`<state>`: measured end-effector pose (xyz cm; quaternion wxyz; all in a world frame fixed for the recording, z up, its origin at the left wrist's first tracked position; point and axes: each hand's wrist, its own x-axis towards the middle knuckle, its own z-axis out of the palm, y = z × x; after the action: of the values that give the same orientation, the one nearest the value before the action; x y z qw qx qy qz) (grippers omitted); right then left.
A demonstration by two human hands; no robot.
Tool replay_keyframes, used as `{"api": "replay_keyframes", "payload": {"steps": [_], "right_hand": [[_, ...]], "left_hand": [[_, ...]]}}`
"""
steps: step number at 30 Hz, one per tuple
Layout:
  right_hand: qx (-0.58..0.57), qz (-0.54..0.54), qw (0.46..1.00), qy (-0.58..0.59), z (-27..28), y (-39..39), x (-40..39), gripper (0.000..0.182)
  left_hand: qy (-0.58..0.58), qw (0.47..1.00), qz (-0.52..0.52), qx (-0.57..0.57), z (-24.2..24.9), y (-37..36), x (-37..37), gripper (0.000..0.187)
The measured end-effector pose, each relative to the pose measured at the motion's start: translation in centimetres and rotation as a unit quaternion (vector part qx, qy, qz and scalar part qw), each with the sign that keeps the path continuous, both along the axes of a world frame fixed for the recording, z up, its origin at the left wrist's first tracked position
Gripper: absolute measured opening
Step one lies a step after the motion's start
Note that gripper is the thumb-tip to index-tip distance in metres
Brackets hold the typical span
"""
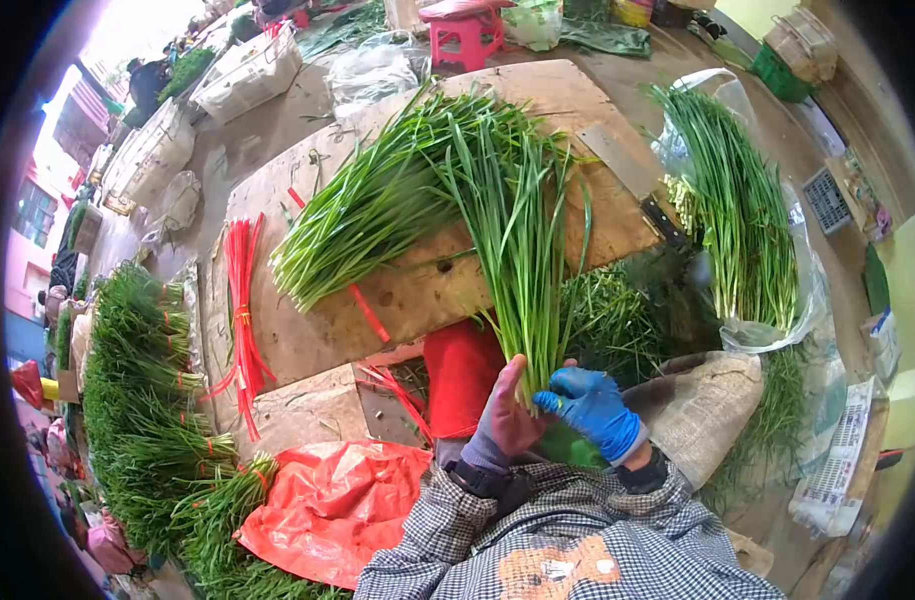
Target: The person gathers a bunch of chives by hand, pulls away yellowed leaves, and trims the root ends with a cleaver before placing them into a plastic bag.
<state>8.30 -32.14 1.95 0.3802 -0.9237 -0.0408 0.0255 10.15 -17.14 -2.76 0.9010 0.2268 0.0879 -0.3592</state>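
Note:
A bunch of garlic chives (517, 255) stands stem ends down between my hands, its leaf tips fanning up over the wooden board. My left hand (499, 422), in a maroon and grey glove, is wrapped round the stem ends from the left. From the right, my right hand (595, 412), in a blue glove, has its fingers curled against the same ends; the fingertips are partly hidden. Beyond them a larger heap of chives (377, 215) lies across the board, touching the held leaves.
The wooden board (407, 315) bears red ties (242, 315) at its left. Tied chive bundles (142, 400) line the left side, beside a red plastic sheet (337, 505). More chives (732, 215) stand in a clear bag at right, near a woven sack (712, 405). A metal blade (622, 160) lies on the board.

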Motion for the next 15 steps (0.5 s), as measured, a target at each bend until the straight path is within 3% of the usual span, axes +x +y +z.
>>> {"api": "replay_keyframes", "payload": {"steps": [1, 2, 5, 7, 11, 13, 15], "right_hand": [[0.019, 0.003, 1.0, -0.019, -0.4, -0.1, 0.0, 0.029], [0.036, 0.006, 0.999, -0.039, -0.6, -0.2, -0.1, 0.029], [0.078, -0.02, 0.997, -0.015, -1.1, -0.3, -0.2, 0.026], [0.082, -0.017, 0.996, -0.027, -1.7, -0.2, -0.3, 0.026], [0.114, -0.02, 0.993, -0.035, -1.4, -0.1, -0.5, 0.025], [0.086, -0.007, 0.995, -0.054, -1.4, -0.3, -0.6, 0.022], [0.058, 0.006, 0.996, -0.073, -0.9, -0.6, -1.0, 0.019]], "left_hand": [[0.034, 0.994, -0.028, -0.101, 1.0, 0.2, 0.2, 0.057], [0.034, 0.994, -0.028, -0.102, 0.2, 0.3, 0.0, 0.057], [0.019, 0.999, -0.023, -0.045, -0.9, 0.6, -0.5, 0.054], [0.03, 0.998, -0.044, 0.018, 1.9, 0.5, 0.1, 0.052], [0.049, 0.998, -0.032, 0.001, 0.4, 0.2, 0.1, 0.048], [0.06, 0.994, -0.008, 0.096, 0.6, -0.2, 0.2, 0.047], [0.047, 0.994, -0.009, 0.097, -0.2, -0.4, 0.3, 0.044]]}}
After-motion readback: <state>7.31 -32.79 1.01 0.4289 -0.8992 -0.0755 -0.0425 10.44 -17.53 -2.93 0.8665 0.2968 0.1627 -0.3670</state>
